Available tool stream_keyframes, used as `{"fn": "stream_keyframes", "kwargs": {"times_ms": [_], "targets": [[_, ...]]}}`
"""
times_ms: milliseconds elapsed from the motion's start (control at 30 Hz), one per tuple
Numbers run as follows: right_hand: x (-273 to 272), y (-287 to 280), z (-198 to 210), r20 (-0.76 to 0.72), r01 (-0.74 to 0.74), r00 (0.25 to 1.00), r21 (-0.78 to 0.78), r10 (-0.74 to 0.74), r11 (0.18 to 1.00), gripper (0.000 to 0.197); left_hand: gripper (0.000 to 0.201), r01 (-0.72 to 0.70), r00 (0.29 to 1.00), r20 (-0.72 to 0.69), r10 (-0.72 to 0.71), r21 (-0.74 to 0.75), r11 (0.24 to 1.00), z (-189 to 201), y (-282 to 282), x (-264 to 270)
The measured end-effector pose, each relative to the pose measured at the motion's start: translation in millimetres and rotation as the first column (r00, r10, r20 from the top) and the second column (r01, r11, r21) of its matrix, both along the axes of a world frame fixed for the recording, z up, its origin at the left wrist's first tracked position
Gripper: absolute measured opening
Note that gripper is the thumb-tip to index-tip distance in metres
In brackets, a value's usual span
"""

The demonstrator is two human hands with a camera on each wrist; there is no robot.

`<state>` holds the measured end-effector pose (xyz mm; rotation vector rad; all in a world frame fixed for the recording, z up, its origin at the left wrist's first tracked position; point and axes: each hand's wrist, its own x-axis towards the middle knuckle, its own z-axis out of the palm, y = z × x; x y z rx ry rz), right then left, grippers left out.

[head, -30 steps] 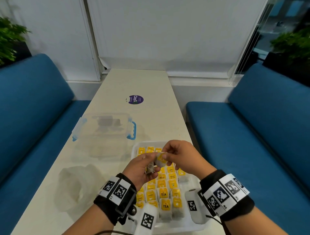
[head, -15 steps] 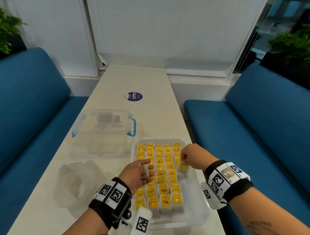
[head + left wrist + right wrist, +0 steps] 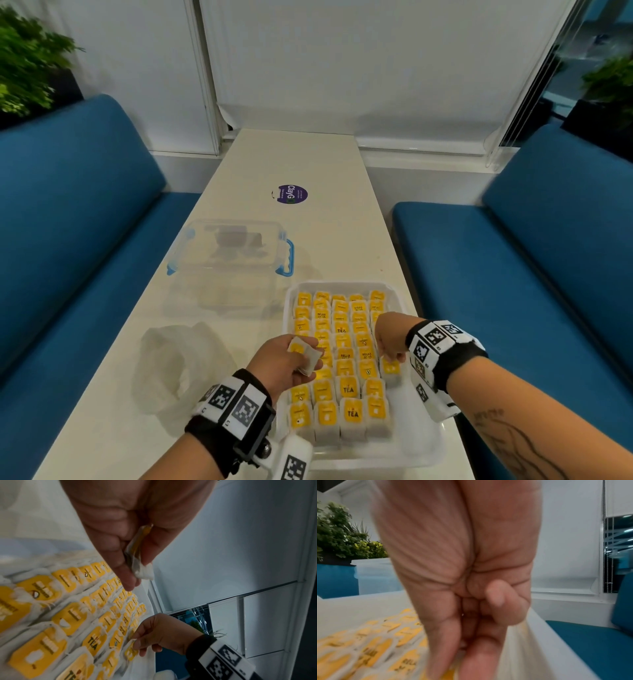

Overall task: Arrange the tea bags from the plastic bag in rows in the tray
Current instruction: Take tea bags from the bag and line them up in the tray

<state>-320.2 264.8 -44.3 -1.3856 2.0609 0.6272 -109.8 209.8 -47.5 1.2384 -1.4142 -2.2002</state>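
Nearest the camera, the white tray (image 3: 424, 448) is mostly full of yellow-labelled tea bags (image 3: 346, 373) laid in neat overlapping rows, with bare space left down its right side. Over its left edge the left hand (image 3: 286, 363) pinches a couple of spare tea bags (image 3: 306, 353) between thumb and fingers (image 3: 123, 566), held up clear of the rows. The right hand (image 3: 390, 337) is down at the right-hand column, fingers (image 3: 137, 644) curled and pinching the top edge of the tea bag being placed (image 3: 390, 368). To do this bit well, probably best to tuck that bag's label just under the one behind it, keep it square with the neighbouring column, and let go gently so nothing slides. Left of the tray the crumpled plastic bag (image 3: 178, 363) sits on the counter (image 3: 325, 164), looking close to empty. Further back there's a clear storage box with blue latches (image 3: 233, 260), then a round purple sticker (image 3: 292, 194).
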Motion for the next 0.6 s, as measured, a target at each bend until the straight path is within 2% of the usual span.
{"fn": "stream_keyframes", "kwargs": {"times_ms": [200,267,333,400,433,500,567,600], "targets": [[0.2,-5.2,-2.9,-0.080,-0.010,0.997,-0.029,0.007,1.000,0.030,0.022,0.015,1.000,-0.008,-0.015,-0.028,1.000,-0.1,3.8,4.1],[-1.4,-6.1,-2.8,-0.072,0.060,0.995,-0.087,-0.067,0.994,0.025,0.019,0.018,1.000,-0.007,-0.018,-0.033,0.999,0.0,3.7,4.3],[-4.1,-8.3,0.6,-0.027,0.128,0.990,-0.216,-0.137,0.968,0.017,0.013,0.027,1.000,0.008,-0.027,-0.047,0.999,0.5,3.1,3.4],[-3.2,-9.4,8.9,0.113,0.211,0.977,-0.378,-0.182,0.901,0.012,0.013,0.026,0.999,0.021,-0.025,-0.065,0.998,1.0,2.5,1.3],[1.0,-8.2,16.4,0.239,0.277,0.953,-0.441,-0.186,0.854,0.010,0.015,0.028,0.999,0.026,-0.026,-0.076,0.997,1.2,2.4,-0.3],[20.1,-2.0,37.5,0.508,0.385,0.855,-0.491,-0.102,0.781,0.012,0.019,0.066,0.997,0.050,-0.061,-0.120,0.991,1.4,2.6,-4.0],[43.0,5.2,57.5,0.650,0.409,0.760,-0.468,-0.009,0.783,0.020,0.022,0.127,0.990,0.075,-0.115,-0.176,0.976,2.7,3.8,-7.9],[51.4,7.9,62.1,0.662,0.386,0.749,-0.464,0.023,0.798,0.023,0.023,0.149,0.987,0.083,-0.135,-0.200,0.968,4.5,4.9,-9.6]]}}
